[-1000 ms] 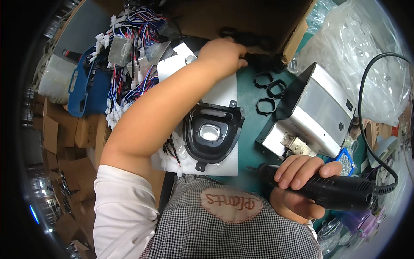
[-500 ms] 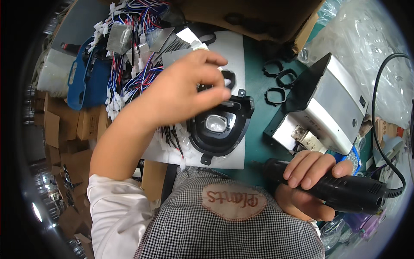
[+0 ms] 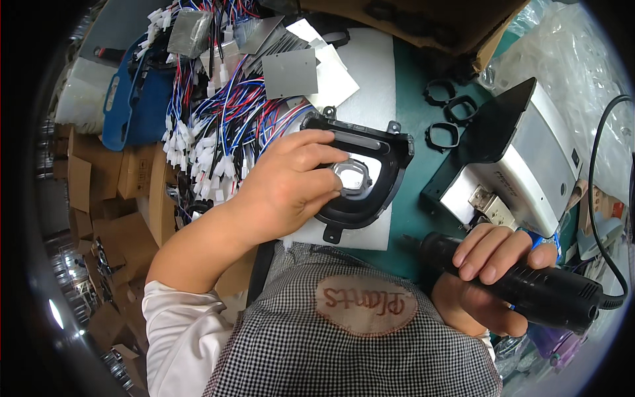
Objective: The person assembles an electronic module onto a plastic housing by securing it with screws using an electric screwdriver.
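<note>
My left hand (image 3: 284,182) reaches over the left side of a black plastic lamp housing (image 3: 390,192), its bent fingers on the inner face beside a clear, rounded lens (image 3: 352,177). The palm hides part of the housing's left rim. Two mounting tabs show along the housing's far edge and another at its near end. At the right, my right hand (image 3: 486,264) is wrapped around a black corded electric screwdriver (image 3: 549,294), whose tip points left. Its fingers lie over the top of the body and the thumb is toward the cable end.
A white foam sheet (image 3: 374,79) lies under the housing. Wire bundles (image 3: 231,119) and grey metal plates (image 3: 291,74) crowd the left. Several black rings (image 3: 443,135) rest on the green table (image 3: 413,165), beside a silver-and-black machine (image 3: 529,172). A cardboard box (image 3: 436,26) stands behind.
My left hand has come down and nearer, from above the housing's far edge onto its left side. The right hand still holds the screwdriver. The whole view has shifted slightly.
</note>
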Demonstrator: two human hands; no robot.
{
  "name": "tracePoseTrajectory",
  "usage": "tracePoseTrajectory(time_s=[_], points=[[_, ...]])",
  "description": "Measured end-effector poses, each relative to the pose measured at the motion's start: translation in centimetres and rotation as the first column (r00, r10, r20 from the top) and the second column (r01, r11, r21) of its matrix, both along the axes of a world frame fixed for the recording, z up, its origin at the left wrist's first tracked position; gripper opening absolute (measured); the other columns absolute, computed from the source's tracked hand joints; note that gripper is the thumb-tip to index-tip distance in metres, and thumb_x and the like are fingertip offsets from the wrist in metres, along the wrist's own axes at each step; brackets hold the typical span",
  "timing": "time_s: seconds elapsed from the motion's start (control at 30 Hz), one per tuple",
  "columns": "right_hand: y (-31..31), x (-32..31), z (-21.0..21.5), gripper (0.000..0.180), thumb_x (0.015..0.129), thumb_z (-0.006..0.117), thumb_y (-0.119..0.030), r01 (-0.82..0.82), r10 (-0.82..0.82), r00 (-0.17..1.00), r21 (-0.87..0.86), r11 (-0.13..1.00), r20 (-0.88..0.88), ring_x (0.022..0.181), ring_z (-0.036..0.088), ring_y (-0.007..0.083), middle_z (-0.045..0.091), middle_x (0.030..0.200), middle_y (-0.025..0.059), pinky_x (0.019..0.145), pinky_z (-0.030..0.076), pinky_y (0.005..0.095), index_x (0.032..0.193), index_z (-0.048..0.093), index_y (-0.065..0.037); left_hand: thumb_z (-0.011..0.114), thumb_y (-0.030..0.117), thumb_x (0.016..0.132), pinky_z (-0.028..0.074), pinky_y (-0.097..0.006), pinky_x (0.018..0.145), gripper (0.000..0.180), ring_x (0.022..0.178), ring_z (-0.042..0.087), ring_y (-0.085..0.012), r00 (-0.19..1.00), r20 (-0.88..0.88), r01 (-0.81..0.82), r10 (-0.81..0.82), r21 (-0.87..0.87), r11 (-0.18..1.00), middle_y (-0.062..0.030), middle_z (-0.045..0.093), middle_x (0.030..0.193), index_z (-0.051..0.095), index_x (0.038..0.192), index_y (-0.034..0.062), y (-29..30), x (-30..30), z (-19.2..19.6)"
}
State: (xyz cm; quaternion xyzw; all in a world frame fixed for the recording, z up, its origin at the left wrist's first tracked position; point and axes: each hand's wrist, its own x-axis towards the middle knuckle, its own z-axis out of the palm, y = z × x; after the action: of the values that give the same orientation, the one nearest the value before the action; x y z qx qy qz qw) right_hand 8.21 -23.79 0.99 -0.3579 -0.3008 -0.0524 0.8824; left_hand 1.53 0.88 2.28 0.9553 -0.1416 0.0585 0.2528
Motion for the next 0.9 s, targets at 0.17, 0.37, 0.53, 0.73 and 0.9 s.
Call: tracePoseTrajectory(time_s=[0.17,0.37,0.53,0.73,0.9], points=[[0.0,0.0,0.0,0.069,0.076,0.073,-0.052,-0.005,0.005,1.000,-0.003,1.000,0.014,0.056,0.055,0.0143,0.054,0.073,0.0041,0.050,0.048,0.0258,0.116,0.043,-0.005,0.075,0.005,0.066,0.043,-0.044,0.094,0.018,0.117,0.052,-0.0318,1.000,0.006,-0.007,0.007,0.021,1.000,-0.0040,0.064,0.111,0.067,0.081,0.0103,0.5,0.2,-0.2],[0.0,0.0,0.2,0.064,0.077,0.075,-0.046,0.004,-0.004,1.000,0.032,0.999,-0.013,0.056,0.059,0.0174,0.058,0.076,0.0077,0.051,0.052,0.0295,0.113,0.041,-0.005,0.074,0.008,0.067,0.039,-0.047,0.095,0.016,0.118,0.052,-0.0301,0.999,0.037,-0.029,0.024,0.144,0.989,-0.0018,0.064,0.111,0.068,0.081,0.0124,-0.2,-0.1,0.3],[0.3,-0.6,0.4,0.067,0.076,0.074,-0.050,0.085,-0.084,0.995,0.008,0.996,-0.055,0.052,0.057,0.0169,0.057,0.072,0.0068,0.047,0.051,0.0292,0.113,0.041,-0.005,0.077,0.013,0.065,0.040,-0.046,0.094,0.023,0.117,0.052,-0.0297,0.998,0.068,-0.009,-0.003,0.186,0.982,-0.0019,0.063,0.112,0.069,0.086,0.0153,0.3,-0.5,0.1],[0.0,-0.7,0.2,0.071,0.076,0.073,-0.053,0.064,-0.065,0.997,-0.015,0.998,-0.043,0.053,0.057,0.0175,0.056,0.072,0.0073,0.047,0.051,0.0298,0.115,0.040,-0.004,0.073,0.008,0.066,0.040,-0.042,0.098,0.048,0.121,0.049,-0.0312,0.973,0.225,-0.140,0.053,0.390,0.910,-0.0082,0.056,0.126,0.063,0.113,0.0176,3.6,1.9,4.8],[-0.2,-0.3,-0.4,0.072,0.077,0.072,-0.053,0.037,-0.037,0.999,0.003,0.999,0.002,0.053,0.057,0.0182,0.056,0.073,0.0079,0.049,0.052,0.0307,0.117,0.039,-0.003,0.063,0.004,0.075,0.037,-0.043,0.103,0.050,0.128,0.043,-0.0313,0.955,0.289,-0.171,-0.063,0.713,0.680,-0.0112,0.048,0.135,0.058,0.121,0.0229,7.8,5.6,4.4]])
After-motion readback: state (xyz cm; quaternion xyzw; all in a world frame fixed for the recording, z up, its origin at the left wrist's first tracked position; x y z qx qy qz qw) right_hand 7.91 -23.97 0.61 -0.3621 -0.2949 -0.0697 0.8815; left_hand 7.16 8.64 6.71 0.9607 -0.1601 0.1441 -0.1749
